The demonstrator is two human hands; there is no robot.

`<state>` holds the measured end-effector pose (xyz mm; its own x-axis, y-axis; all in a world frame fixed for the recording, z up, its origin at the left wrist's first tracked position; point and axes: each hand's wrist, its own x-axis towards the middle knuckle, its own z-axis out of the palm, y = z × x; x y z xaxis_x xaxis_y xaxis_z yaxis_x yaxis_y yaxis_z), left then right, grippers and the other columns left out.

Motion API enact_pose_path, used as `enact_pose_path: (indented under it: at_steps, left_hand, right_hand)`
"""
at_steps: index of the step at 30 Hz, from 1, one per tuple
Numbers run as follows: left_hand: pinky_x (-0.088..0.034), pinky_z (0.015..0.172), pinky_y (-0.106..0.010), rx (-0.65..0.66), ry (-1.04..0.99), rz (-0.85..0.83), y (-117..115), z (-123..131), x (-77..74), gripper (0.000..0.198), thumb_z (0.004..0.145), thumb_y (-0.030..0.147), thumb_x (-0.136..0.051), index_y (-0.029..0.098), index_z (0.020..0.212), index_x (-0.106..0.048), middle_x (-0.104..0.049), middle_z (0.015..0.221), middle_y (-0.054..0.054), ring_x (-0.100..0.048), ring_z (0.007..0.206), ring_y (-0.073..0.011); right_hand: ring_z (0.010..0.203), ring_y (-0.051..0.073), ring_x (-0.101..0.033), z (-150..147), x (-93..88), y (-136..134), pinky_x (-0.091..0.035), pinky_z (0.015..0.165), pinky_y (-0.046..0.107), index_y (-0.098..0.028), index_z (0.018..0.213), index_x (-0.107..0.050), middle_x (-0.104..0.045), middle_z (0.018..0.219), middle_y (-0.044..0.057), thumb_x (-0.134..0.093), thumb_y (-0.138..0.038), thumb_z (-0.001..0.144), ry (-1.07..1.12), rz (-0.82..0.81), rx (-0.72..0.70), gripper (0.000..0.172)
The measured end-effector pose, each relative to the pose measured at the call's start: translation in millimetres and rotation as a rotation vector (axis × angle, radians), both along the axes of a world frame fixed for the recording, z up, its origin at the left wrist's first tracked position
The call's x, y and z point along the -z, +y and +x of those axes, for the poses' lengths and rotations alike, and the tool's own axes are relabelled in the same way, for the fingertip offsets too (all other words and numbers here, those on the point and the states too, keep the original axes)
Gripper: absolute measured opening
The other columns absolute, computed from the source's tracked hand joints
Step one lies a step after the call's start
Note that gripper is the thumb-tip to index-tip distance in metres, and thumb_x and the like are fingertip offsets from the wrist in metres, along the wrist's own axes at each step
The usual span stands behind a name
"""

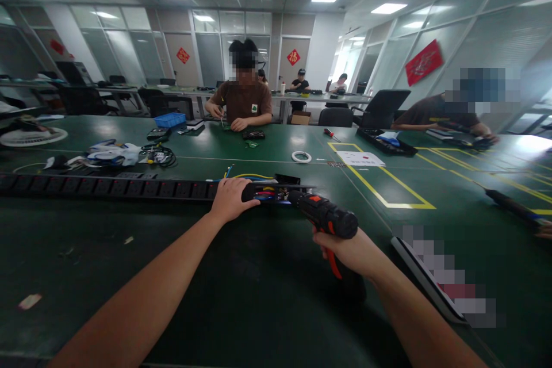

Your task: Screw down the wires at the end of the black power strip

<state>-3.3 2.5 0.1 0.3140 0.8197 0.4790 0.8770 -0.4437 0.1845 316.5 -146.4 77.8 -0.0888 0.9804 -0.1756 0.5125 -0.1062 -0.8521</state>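
Left hand (pixel 230 198): fingers pressed together and curled over the top of the long black multi-socket power strip (pixel 129 187), clamping it to the dark green table mat (pixel 259 299) just beside its opened end. Bundle of red, blue and yellow wires (pixel 268 193) shows in that end, a few strands trailing out behind. Right hand (pixel 345 250): wrapped around the grip of the black-and-red cordless screwdriver (pixel 323 215), nose levelled at the open end; its fingers are mostly hidden under the tool body, so whether one presses the red trigger cannot be told. Step in hand, by my reading: working a fastener at the strip's end with the strip pinned flat. Next move calls for the bit square to the fastener and firm downward hold from the left hand so the strip does not twist. Hard to make out: the bit tip and any screw, lost against the wires. The strip's far left end is cut off by the frame edge. The flat dark object near the right forearm is pixelated.
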Motion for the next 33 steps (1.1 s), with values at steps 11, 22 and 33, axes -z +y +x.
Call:
enact_pose_path:
  at_steps: [11,22,33]
  left_hand:
    - [-0.040,0.121,-0.056,0.006,-0.001,-0.010,1.7,-0.9,2.0,0.062,0.097,0.068,-0.076,0.025,0.142,-0.071,-0.074,0.147,-0.014,-0.064,0.139,-0.0398]
    - [-0.039,0.122,-0.056,0.005,-0.007,-0.006,2.4,-1.2,3.0,0.063,0.097,0.067,-0.077,0.024,0.142,-0.071,-0.074,0.146,-0.014,-0.064,0.138,-0.0399]
    - [-0.040,0.121,-0.055,0.000,0.010,-0.007,2.6,-1.2,2.4,0.063,0.097,0.067,-0.076,0.024,0.142,-0.071,-0.074,0.147,-0.014,-0.063,0.139,-0.0390]
  right_hand:
    - [0.065,0.021,-0.068,-0.4,-0.7,0.6,-0.053,0.063,0.032,-0.023,0.088,-0.067,-0.065,0.064,-0.001,-0.071,-0.029,0.077,-0.023,-0.004,-0.006,0.013]
    - [0.063,0.020,-0.067,-1.8,-1.7,-0.8,-0.054,0.063,0.032,-0.021,0.099,-0.071,-0.065,0.065,-0.003,-0.071,-0.026,0.077,0.017,-0.028,0.026,0.023]
    - [0.065,0.022,-0.069,0.1,0.1,1.2,-0.056,0.064,0.033,-0.021,0.094,-0.067,-0.065,0.066,-0.002,-0.070,-0.029,0.079,-0.013,-0.010,0.000,0.017]
